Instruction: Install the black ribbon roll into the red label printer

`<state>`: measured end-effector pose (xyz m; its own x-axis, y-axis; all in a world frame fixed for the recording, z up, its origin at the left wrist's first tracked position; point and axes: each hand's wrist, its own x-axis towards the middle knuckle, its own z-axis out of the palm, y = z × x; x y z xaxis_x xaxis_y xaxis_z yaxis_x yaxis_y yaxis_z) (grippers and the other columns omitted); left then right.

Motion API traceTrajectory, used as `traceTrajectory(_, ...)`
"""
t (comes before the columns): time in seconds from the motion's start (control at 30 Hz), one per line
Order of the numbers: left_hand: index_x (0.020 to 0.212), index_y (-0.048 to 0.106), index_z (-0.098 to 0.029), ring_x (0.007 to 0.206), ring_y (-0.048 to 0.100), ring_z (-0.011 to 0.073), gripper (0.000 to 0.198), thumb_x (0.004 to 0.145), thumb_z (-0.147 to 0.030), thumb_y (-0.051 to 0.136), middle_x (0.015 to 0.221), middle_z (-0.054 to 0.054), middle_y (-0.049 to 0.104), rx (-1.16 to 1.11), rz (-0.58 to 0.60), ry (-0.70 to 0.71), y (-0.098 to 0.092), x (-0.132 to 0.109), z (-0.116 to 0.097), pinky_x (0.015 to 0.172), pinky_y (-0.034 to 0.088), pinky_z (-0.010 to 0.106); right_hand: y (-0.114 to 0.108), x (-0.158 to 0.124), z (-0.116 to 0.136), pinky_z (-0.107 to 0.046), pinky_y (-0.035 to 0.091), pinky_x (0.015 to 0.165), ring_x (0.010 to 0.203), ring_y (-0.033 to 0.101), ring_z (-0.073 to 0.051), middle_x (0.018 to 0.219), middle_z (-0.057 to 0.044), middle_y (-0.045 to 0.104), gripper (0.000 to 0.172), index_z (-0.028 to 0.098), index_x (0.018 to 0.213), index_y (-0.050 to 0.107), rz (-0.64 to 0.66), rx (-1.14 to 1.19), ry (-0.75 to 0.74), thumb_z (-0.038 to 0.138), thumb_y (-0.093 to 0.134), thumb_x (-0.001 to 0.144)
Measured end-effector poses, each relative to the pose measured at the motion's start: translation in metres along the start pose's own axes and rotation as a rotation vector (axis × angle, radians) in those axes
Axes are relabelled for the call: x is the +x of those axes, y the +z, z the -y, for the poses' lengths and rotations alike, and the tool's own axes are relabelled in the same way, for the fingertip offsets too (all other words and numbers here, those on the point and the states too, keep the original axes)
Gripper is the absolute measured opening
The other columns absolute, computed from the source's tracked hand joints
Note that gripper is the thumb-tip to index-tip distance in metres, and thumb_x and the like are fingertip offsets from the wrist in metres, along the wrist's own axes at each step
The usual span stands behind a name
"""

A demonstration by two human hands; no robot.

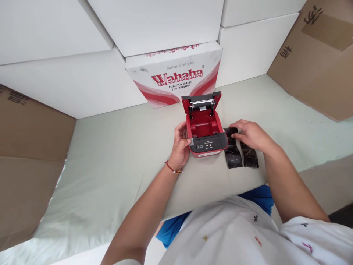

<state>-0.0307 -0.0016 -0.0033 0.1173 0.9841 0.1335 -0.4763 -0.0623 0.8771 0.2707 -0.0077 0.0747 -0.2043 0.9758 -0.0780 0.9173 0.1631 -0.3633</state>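
A small red and black label printer [209, 144] stands on the cloth-covered table with its lid [202, 98] raised. Its red inner bay [203, 129] shows nothing inside. My left hand [180, 145] grips the printer's left side, the thumb on a grey tab at its front left corner. To the right, my right hand [249, 135] has its thumb and fingers curled at the top of a black glossy sheet [234, 156], close to the printer's right side. A similar black piece [250, 157] lies next to it, with a pale strip between the two.
Behind the printer stands a white and red Wahaha water carton [176, 79] against stacked white boxes [157, 25]. Brown cardboard boxes stand at the left [30, 165] and right [317, 62]. Pale green cloth [110, 158] covers the table, whose front edge is near my body.
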Motion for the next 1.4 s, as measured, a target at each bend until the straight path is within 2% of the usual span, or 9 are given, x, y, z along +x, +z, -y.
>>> traceTrajectory(0.3, 0.132, 0.069, -0.034, 0.145, 0.056, 0.0279, 0.069, 0.07, -0.049, 0.095, 0.15, 0.003, 0.065, -0.036, -0.035, -0.014, 0.001, 0.0, -0.001, 0.12, 0.048, 0.04, -0.005, 0.001, 0.0, -0.043, 0.058, 0.094, 0.109, 0.075, -0.03, 0.127, -0.011, 0.078, 0.035, 0.026, 0.125, 0.08, -0.018, 0.102, -0.187, 0.024, 0.063, 0.094)
traceTrajectory(0.5, 0.134, 0.068, -0.033, 0.146, 0.056, 0.0291, 0.069, 0.072, -0.051, 0.093, 0.152, 0.004, 0.064, -0.015, -0.023, -0.002, -0.001, -0.001, 0.001, 0.122, 0.048, 0.043, -0.061, -0.017, 0.013, -0.035, 0.048, 0.062, 0.065, 0.055, -0.015, 0.113, -0.005, 0.074, 0.033, 0.029, 0.121, 0.084, -0.158, 0.39, -0.199, 0.043, 0.081, 0.091)
traceTrajectory(0.6, 0.134, 0.067, -0.033, 0.147, 0.055, 0.0291, 0.07, 0.072, -0.052, 0.093, 0.152, 0.005, 0.064, -0.006, -0.018, 0.014, -0.002, 0.0, 0.002, 0.124, 0.046, 0.044, -0.078, -0.011, 0.036, -0.033, 0.042, 0.057, 0.06, 0.047, -0.013, 0.109, -0.003, 0.074, 0.035, 0.032, 0.124, 0.083, -0.144, 0.497, -0.225, 0.045, 0.082, 0.091)
traceTrajectory(0.73, 0.135, 0.066, -0.033, 0.146, 0.056, 0.0287, 0.07, 0.073, -0.049, 0.093, 0.154, 0.005, 0.062, -0.01, -0.016, 0.008, -0.003, 0.001, 0.003, 0.123, 0.047, 0.044, -0.058, 0.023, 0.075, -0.035, 0.053, 0.073, 0.081, 0.067, -0.019, 0.12, -0.006, 0.078, 0.033, 0.026, 0.124, 0.083, -0.07, 0.336, -0.306, 0.026, 0.076, 0.092)
traceTrajectory(0.87, 0.136, 0.063, -0.033, 0.145, 0.057, 0.0289, 0.067, 0.077, -0.053, 0.089, 0.153, 0.006, 0.062, 0.042, -0.019, 0.042, -0.003, -0.001, 0.008, 0.123, 0.048, 0.046, -0.028, 0.049, 0.106, -0.041, 0.055, 0.083, 0.107, 0.074, -0.032, 0.126, -0.012, 0.08, 0.033, 0.022, 0.125, 0.083, -0.023, -0.08, -0.152, 0.019, 0.069, 0.095)
traceTrajectory(0.97, 0.138, 0.06, -0.031, 0.149, 0.054, 0.0303, 0.058, 0.09, -0.059, 0.077, 0.152, 0.009, 0.059, 0.219, -0.084, 0.153, -0.001, -0.007, 0.009, 0.124, 0.047, 0.05, -0.021, 0.053, 0.118, -0.043, 0.054, 0.08, 0.108, 0.075, -0.036, 0.125, -0.014, 0.081, 0.033, 0.023, 0.128, 0.081, -0.011, -0.209, -0.045, 0.024, 0.065, 0.1)
traceTrajectory(1.1, 0.139, 0.06, -0.027, 0.145, 0.054, 0.0307, 0.04, 0.106, -0.05, 0.056, 0.145, 0.013, 0.058, 0.69, -0.216, 0.502, 0.007, -0.023, -0.001, 0.124, 0.046, 0.056, -0.021, 0.054, 0.121, -0.042, 0.054, 0.083, 0.115, 0.075, -0.037, 0.128, -0.012, 0.083, 0.036, 0.025, 0.134, 0.08, -0.004, -0.201, -0.025, 0.026, 0.067, 0.1)
traceTrajectory(1.23, 0.14, 0.065, -0.027, 0.137, 0.057, 0.0312, 0.037, 0.104, -0.034, 0.056, 0.134, 0.012, 0.063, 1.05, -0.09, 0.805, 0.021, -0.039, -0.013, 0.121, 0.047, 0.056, -0.017, 0.061, 0.118, -0.042, 0.055, 0.085, 0.12, 0.075, -0.036, 0.132, -0.01, 0.082, 0.039, 0.028, 0.135, 0.081, 0.005, -0.185, -0.028, 0.024, 0.068, 0.098)
traceTrajectory(1.4, 0.138, 0.071, -0.029, 0.124, 0.063, 0.0288, 0.045, 0.094, -0.022, 0.067, 0.116, 0.008, 0.073, 1.212, 0.033, 0.98, 0.032, -0.047, -0.015, 0.115, 0.048, 0.049, -0.012, 0.07, 0.115, -0.043, 0.056, 0.089, 0.12, 0.075, -0.037, 0.132, -0.012, 0.082, 0.039, 0.025, 0.133, 0.082, -0.003, -0.204, -0.074, 0.02, 0.069, 0.096)
